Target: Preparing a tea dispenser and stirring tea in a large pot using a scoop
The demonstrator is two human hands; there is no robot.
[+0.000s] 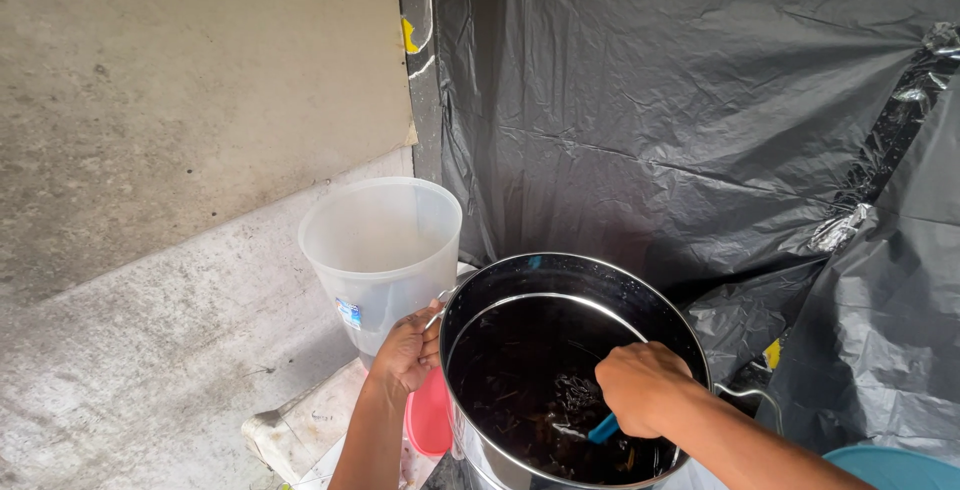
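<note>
Head view, your left hand: your left hand (408,348) is closed around the near side handle of the steel pot (575,270), fingers curled at the rim on the pot's left side.
Head view, your right hand: your right hand (640,386) is over the pot's mouth, its grip fisted tight on a blue-handled utensil (603,428); only a short blue length shows below your fist, and its working end is hidden in the dark contents.
Head view, pot: the pot is large, round and shiny, in the lower middle of the frame, with a second wire handle (748,393) sticking out on its right side.
Head view, pot contents: a very dark liquid (510,370) fills it part way, with dark strands or leaves in it; what they are you cannot tell.
Head view, plastic pitcher: a clear, empty-looking plastic pitcher (380,250) stands upright just beside the pot, to its left and a little behind, right by your left hand.
Head view, pink thing: a pink plastic object (430,418) shows below your left wrist, against the pot's wall.
Head view, surroundings: black plastic sheeting (680,110) hangs behind the pot; a concrete wall (180,70) fills the left; a turquoise rim (890,468) peeks in at the bottom right corner.
</note>
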